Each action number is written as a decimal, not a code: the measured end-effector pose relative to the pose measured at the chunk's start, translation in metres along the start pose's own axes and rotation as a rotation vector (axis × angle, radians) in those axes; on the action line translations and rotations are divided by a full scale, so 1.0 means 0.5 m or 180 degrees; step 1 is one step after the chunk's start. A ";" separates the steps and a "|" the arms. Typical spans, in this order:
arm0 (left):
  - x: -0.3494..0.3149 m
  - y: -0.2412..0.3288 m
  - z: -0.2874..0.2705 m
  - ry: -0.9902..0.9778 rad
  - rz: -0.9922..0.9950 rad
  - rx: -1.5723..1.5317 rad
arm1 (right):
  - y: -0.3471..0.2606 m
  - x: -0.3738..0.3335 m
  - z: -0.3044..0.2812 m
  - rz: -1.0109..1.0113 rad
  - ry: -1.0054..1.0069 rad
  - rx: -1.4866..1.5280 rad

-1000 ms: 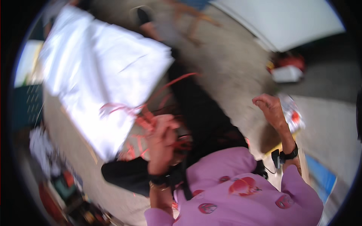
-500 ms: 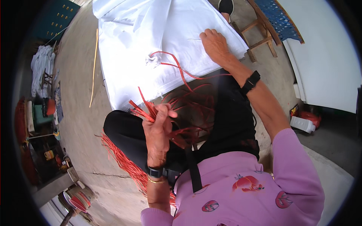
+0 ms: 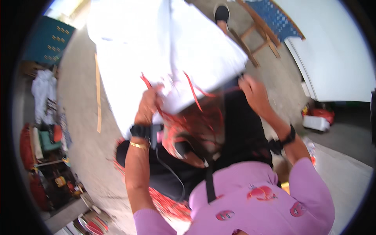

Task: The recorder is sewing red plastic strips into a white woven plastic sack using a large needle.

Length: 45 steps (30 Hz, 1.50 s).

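White cloth (image 3: pixel 129 51) lies spread in front of me, with a gathered, puckered spot near its front edge. At that spot my left hand (image 3: pixel 148 102) is closed around a bunch of red strips (image 3: pixel 145 81); their ends stick out above it and loose lengths hang below. My right hand (image 3: pixel 253 93) pinches one red strip (image 3: pixel 219 94) at the cloth's right front corner, and the strip runs left toward the puckered spot. Motion blurs both hands. Whether the needle seen earlier is in the right fingers cannot be made out.
More red strips (image 3: pixel 168 203) hang beside my left thigh. A wooden stool (image 3: pixel 260 43) and a dark shoe (image 3: pixel 222 13) are beyond the cloth at right. A yellowish strip (image 3: pixel 98 94) lies on the floor at left. A white container (image 3: pixel 315 123) stands far right.
My left hand has moved up and forward to the cloth with the red strips. My right hand has come down off the cloth to its front corner. The view has shifted slightly.
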<state>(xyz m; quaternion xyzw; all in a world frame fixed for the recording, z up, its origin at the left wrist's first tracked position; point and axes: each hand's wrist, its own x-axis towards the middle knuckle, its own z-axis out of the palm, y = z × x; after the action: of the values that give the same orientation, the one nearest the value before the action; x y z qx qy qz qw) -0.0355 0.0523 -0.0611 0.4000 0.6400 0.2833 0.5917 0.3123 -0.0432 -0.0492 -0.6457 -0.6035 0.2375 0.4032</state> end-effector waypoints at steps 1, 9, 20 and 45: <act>0.029 0.073 -0.029 0.0023 0.0200 0.0097 | 0.011 -0.027 -0.012 0.0326 -0.0297 -0.0051; -0.156 0.576 -0.210 -0.0235 0.2858 -0.1295 | 0.012 -0.074 -0.066 0.0863 -0.0019 0.0951; -0.240 0.178 0.000 -0.0794 0.0282 -0.2209 | -0.204 0.013 0.015 0.0191 -0.0903 0.1848; -0.259 0.080 0.084 -0.0287 0.0971 -0.3530 | -0.268 -0.120 0.180 -0.0224 -0.1733 0.2183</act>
<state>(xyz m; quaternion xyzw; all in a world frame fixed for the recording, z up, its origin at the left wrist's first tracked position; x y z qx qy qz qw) 0.0104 -0.0415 0.0350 0.1293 0.3051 0.6413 0.6921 0.1525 -0.0875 -0.0025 -0.3674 -0.5956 0.5717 0.4283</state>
